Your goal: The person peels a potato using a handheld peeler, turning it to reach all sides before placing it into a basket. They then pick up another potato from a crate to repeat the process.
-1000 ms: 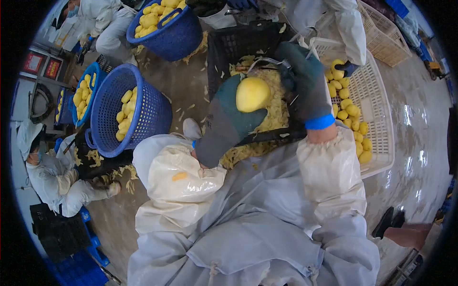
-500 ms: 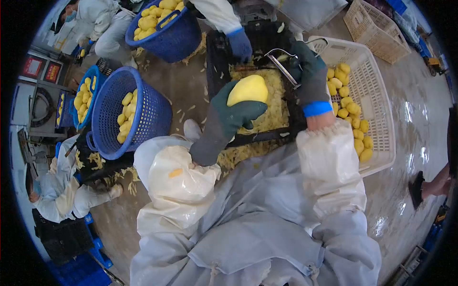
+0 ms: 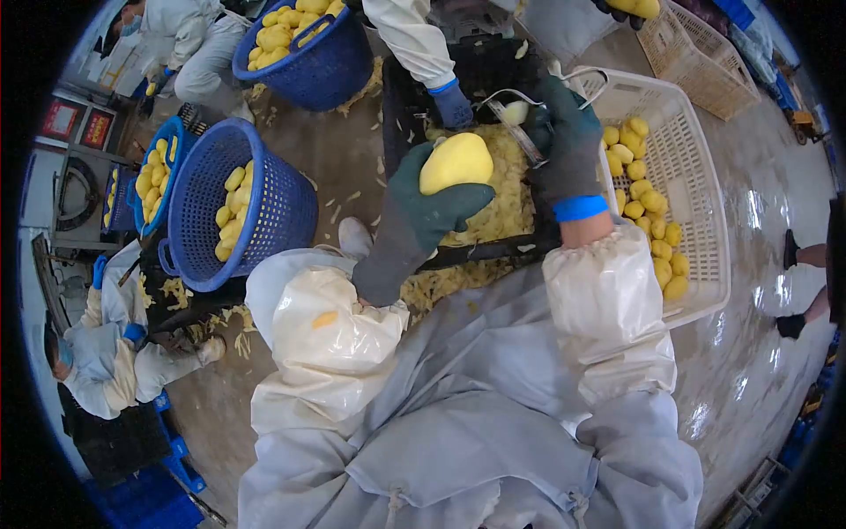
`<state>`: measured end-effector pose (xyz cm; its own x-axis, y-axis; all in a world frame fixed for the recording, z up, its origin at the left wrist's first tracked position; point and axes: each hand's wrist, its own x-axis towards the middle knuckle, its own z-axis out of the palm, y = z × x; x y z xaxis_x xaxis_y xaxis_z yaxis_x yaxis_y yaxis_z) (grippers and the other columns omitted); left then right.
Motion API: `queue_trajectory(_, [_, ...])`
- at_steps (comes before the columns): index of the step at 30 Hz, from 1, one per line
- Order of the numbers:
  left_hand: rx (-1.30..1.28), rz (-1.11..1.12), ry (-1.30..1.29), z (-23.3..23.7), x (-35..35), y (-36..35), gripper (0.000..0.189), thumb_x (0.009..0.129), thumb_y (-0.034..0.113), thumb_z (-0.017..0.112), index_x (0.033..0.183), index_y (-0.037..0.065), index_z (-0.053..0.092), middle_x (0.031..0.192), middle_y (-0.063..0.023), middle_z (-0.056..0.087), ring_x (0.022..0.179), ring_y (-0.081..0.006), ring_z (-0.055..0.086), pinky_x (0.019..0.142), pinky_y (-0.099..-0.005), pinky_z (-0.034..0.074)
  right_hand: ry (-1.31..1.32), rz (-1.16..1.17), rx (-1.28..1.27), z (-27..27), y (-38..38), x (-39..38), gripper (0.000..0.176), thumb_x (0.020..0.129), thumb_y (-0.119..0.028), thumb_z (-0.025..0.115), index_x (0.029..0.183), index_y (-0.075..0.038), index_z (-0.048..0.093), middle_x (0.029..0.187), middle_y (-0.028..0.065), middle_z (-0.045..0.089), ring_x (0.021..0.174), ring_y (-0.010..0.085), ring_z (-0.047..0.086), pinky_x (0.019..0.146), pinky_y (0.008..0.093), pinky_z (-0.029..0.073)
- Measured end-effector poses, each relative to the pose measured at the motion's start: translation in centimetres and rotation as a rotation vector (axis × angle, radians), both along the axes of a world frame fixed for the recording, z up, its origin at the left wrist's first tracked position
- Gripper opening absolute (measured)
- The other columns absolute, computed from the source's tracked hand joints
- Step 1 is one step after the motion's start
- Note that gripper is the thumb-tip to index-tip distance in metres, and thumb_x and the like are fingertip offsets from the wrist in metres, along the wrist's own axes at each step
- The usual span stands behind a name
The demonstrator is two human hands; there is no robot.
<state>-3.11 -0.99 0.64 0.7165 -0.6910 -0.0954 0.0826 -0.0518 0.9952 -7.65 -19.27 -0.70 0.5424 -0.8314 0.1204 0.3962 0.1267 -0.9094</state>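
In my left hand (image 3: 421,198), gloved in dark green, rests a peeled yellow potato (image 3: 456,164), held from below and the left. My right hand (image 3: 566,132), in a similar glove with a blue band, grips a metal peeler (image 3: 522,132) whose blade is to the right of the potato and apart from it. A pale piece shows at the peeler. Below both hands is a black crate (image 3: 485,255) with a heap of peelings (image 3: 504,198) inside.
A white crate (image 3: 709,207) of potatoes stands at the right. Blue baskets (image 3: 286,207) of potatoes are at the left and top. A co-worker's gloved hand (image 3: 452,106) reaches into the black crate. Other people sit at the left; legs (image 3: 811,256) show at the right.
The potato has turned slightly in my left hand. A pale piece now shows at the peeler. The co-worker's hand has moved down a little, and another gloved hand with a potato appears at the top right.
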Motion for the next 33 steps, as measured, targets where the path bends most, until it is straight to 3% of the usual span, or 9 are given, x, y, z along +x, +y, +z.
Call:
queue_trajectory(9, [0.035, 0.022, -0.463, -1.4, 0.1, -0.3, 0.06, 0.066, 0.02, 0.083, 0.116, 0.002, 0.055, 0.1, -0.0093, 0.066, 0.087, -0.0154, 0.063, 0.076, -0.0303, 0.052, 0.199, 0.32, -0.086, 2.6, 2.6, -2.0, 0.021, 0.087, -0.026, 0.061, 0.09, -0.005, 0.063, 0.062, -0.0009, 0.05, 0.047, 0.0053, 0.043, 0.043, 0.0202, 0.029])
queue_trajectory(12, [0.145, 0.031, -0.376, -1.3, -0.3, 0.1, 0.057, 0.068, 0.021, 0.081, 0.115, 0.003, 0.056, 0.099, -0.0094, 0.066, 0.087, -0.016, 0.064, 0.075, -0.0299, 0.052, 0.13, -0.055, -0.239, -3.1, -2.6, 0.2, 0.021, 0.087, -0.027, 0.063, 0.089, -0.007, 0.064, 0.061, -0.0008, 0.052, 0.047, 0.0064, 0.045, 0.042, 0.0206, 0.03])
queue_trajectory(13, [0.096, 0.01, -0.227, -0.7, -0.2, 0.0, 0.058, 0.069, 0.02, 0.081, 0.118, 0.001, 0.054, 0.098, -0.0098, 0.065, 0.08, -0.0157, 0.064, 0.067, -0.0283, 0.053, 0.04, 0.169, 0.31, -0.5, -2.1, -1.3, 0.022, 0.084, -0.028, 0.067, 0.082, -0.006, 0.066, 0.063, -0.0023, 0.056, 0.049, 0.0062, 0.049, 0.046, 0.0228, 0.037])
queue_trajectory(18, [-0.038, -0.093, 0.279, -1.5, 0.9, 0.3, 0.057, 0.072, 0.017, 0.079, 0.12, 0.001, 0.053, 0.094, -0.0089, 0.064, 0.068, -0.0141, 0.063, 0.05, -0.0256, 0.052, 0.168, 0.358, 0.126, 1.9, 1.4, -1.7, 0.022, 0.086, -0.027, 0.065, 0.079, -0.007, 0.064, 0.062, -0.0021, 0.054, 0.048, 0.0066, 0.045, 0.045, 0.0224, 0.035])
queue_trajectory(20, [-0.06, -0.096, 0.5, -1.6, 1.2, 0.3, 0.05, 0.075, 0.016, 0.076, 0.119, 0.002, 0.056, 0.091, -0.0082, 0.063, 0.067, -0.015, 0.064, 0.049, -0.0264, 0.052, 0.026, 0.031, 0.18, -1.8, -1.2, 0.0, 0.02, 0.086, -0.026, 0.066, 0.08, -0.007, 0.065, 0.064, -0.0022, 0.054, 0.049, 0.0056, 0.045, 0.045, 0.0214, 0.035])
queue_trajectory(21, [-0.063, -0.098, 0.492, -1.1, 1.2, 0.3, 0.05, 0.075, 0.016, 0.076, 0.119, 0.002, 0.056, 0.091, -0.0082, 0.063, 0.067, -0.015, 0.064, 0.049, -0.0264, 0.052, 0.139, 0.015, -0.205, -2.3, -2.0, -0.6, 0.017, 0.085, -0.024, 0.067, 0.081, -0.008, 0.065, 0.065, -0.0021, 0.055, 0.05, 0.0054, 0.045, 0.046, 0.0208, 0.035])
queue_trajectory(25, [-0.178, -0.122, 0.582, -0.8, 0.8, 0.5, 0.047, 0.079, 0.02, 0.072, 0.12, 0.003, 0.056, 0.093, -0.0086, 0.064, 0.071, -0.0171, 0.065, 0.051, -0.0275, 0.054, 0.114, 0.326, 0.244, 2.9, 2.0, -2.1, 0.016, 0.085, -0.025, 0.067, 0.083, -0.009, 0.064, 0.062, -0.0033, 0.053, 0.049, 0.0053, 0.046, 0.044, 0.0202, 0.035])
queue_trajectory(28, [-0.209, -0.142, 0.645, 0.1, 0.3, 0.4, 0.049, 0.08, 0.021, 0.071, 0.122, 0.004, 0.054, 0.095, -0.0085, 0.064, 0.074, -0.0177, 0.065, 0.056, -0.0284, 0.055, -0.01, 0.084, 0.364, -0.7, -0.5, -0.5, 0.017, 0.085, -0.027, 0.067, 0.084, -0.009, 0.064, 0.062, -0.0034, 0.053, 0.048, 0.0048, 0.046, 0.043, 0.0197, 0.034])
queue_trajectory(33, [-0.321, -0.106, 0.588, -1.9, 0.3, -0.6, 0.055, 0.079, 0.019, 0.074, 0.126, 0.004, 0.051, 0.097, -0.0076, 0.064, 0.078, -0.0174, 0.065, 0.065, -0.0306, 0.056, 0.085, 0.323, 0.091, 2.7, 2.4, -2.1, 0.017, 0.086, -0.026, 0.066, 0.085, -0.009, 0.065, 0.063, -0.0027, 0.054, 0.048, 0.0045, 0.045, 0.044, 0.0194, 0.035])
